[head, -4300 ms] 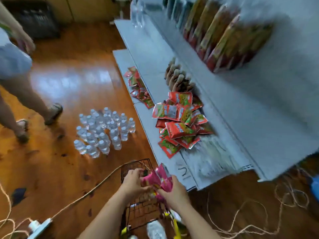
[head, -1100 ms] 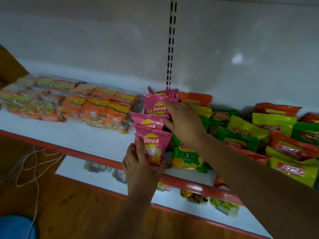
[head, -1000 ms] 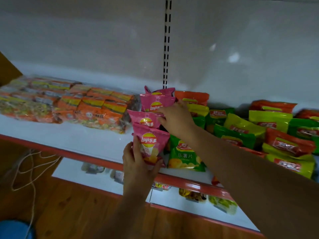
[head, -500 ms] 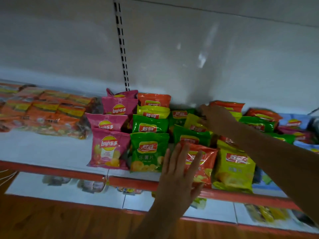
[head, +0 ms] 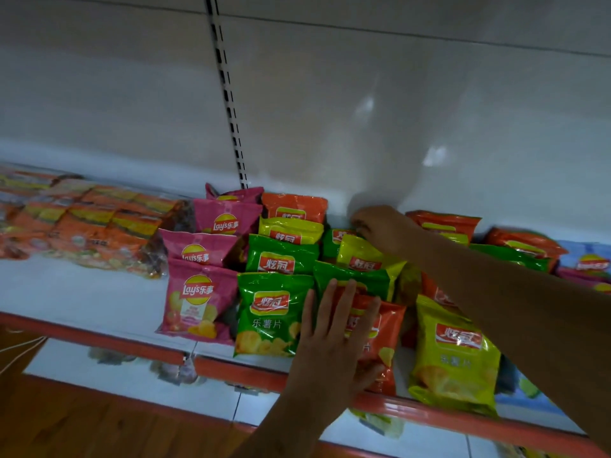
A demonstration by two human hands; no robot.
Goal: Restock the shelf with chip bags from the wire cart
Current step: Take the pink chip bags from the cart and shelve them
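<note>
Small chip bags stand in rows on the white shelf (head: pixel 82 299) with a red front edge. Pink Lay's bags (head: pixel 198 299) are on the left, then a green bag (head: pixel 269 312), an orange bag (head: pixel 385 335) and a yellow bag (head: pixel 456 355). My left hand (head: pixel 334 338) lies flat with straight fingers on the front orange bag. My right hand (head: pixel 386 229) reaches to the back row, fingers curled at the tops of a green and a yellow bag; whether it pinches one is unclear. The wire cart is out of view.
Wrapped orange snack packs (head: pixel 86 226) fill the shelf's left part, with bare shelf in front of them. Blue bags (head: pixel 588 259) sit at the far right. A lower shelf (head: pixel 115 378) with packets and the wooden floor (head: pixel 66 424) lie below.
The pink bags from the cart now stand on the shelf. Both hands moved right: the left went from the front pink bag to the orange bag, the right to the back row.
</note>
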